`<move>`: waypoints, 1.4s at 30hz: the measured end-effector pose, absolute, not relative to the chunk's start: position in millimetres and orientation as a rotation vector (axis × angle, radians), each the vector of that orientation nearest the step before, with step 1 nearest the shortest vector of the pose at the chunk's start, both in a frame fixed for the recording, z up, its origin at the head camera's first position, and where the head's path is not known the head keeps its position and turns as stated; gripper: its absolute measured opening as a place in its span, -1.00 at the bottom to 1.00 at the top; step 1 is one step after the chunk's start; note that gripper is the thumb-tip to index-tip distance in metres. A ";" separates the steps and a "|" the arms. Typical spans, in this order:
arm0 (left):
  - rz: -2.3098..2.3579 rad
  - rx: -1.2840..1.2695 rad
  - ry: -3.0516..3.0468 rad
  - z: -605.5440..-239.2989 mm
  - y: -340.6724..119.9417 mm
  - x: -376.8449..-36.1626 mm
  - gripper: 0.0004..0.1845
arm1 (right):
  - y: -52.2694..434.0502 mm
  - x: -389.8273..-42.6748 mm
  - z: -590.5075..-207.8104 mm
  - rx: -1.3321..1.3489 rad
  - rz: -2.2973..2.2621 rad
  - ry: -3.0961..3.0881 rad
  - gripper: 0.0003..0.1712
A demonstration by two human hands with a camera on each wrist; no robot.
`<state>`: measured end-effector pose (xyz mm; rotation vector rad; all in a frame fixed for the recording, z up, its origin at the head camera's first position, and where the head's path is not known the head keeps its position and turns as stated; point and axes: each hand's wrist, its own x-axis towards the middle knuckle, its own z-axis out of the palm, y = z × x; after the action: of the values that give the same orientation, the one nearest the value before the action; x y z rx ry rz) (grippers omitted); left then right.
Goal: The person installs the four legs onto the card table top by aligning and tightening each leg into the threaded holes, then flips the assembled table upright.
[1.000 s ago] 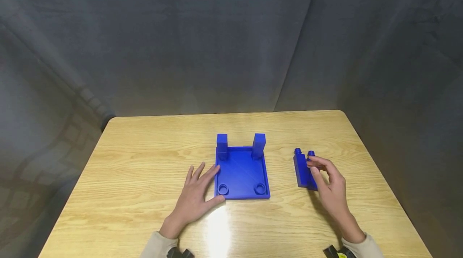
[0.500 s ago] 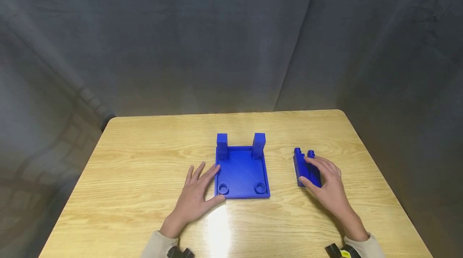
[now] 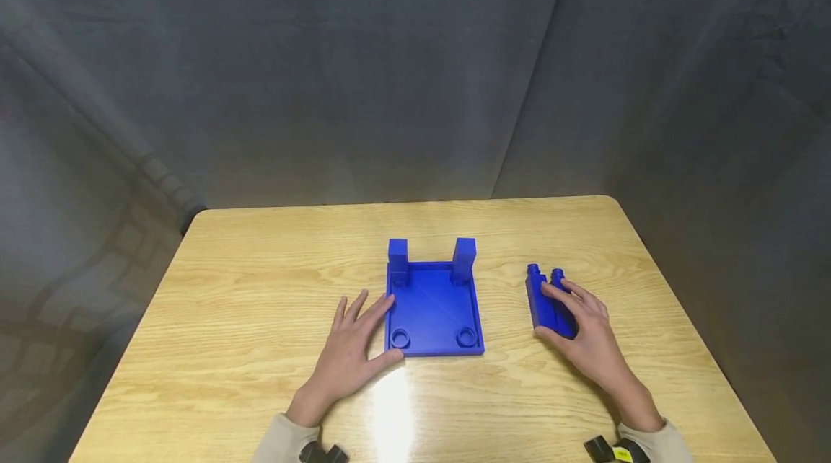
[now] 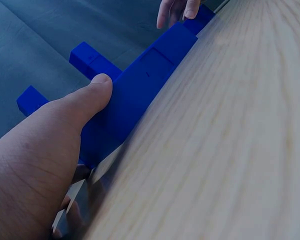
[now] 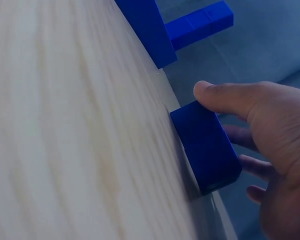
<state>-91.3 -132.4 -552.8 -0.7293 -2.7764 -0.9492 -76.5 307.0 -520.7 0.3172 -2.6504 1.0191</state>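
the small blue block (image 3: 548,304) with two pegs lies near the table's (image 3: 260,268) right edge, gripped by the right hand (image 3: 587,337), thumb and fingers curled round it. at mid-table, the left hand (image 3: 350,355) rests flat, fingers spread, touching the blue base plate (image 3: 433,308).

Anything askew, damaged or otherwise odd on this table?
Nothing stands out. The blue base plate lies flat and square on the table, with the left hand resting against its edge. The blue two-peg block lies on its side, apart from the plate, in the right hand's grip. No damage shows.
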 end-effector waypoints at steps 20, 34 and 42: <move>-0.958 -0.729 -2.772 -553.6 -132.3 -90.8 -0.01 | 292.2 -77.2 -525.3 0.453 0.883 -2.601 -0.11; -0.953 -0.723 -2.777 -554.5 -131.9 -90.9 0.00 | 294.8 -80.3 -531.9 0.422 0.639 -2.561 -0.01; -0.944 -0.723 -2.775 -553.7 -132.2 -91.0 0.00 | 294.2 -80.7 -530.5 0.444 0.556 -2.566 -0.03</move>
<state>-91.0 -132.2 -553.7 -0.7229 -2.7749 -0.9440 -80.7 294.2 -530.5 0.4442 -2.5660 0.5560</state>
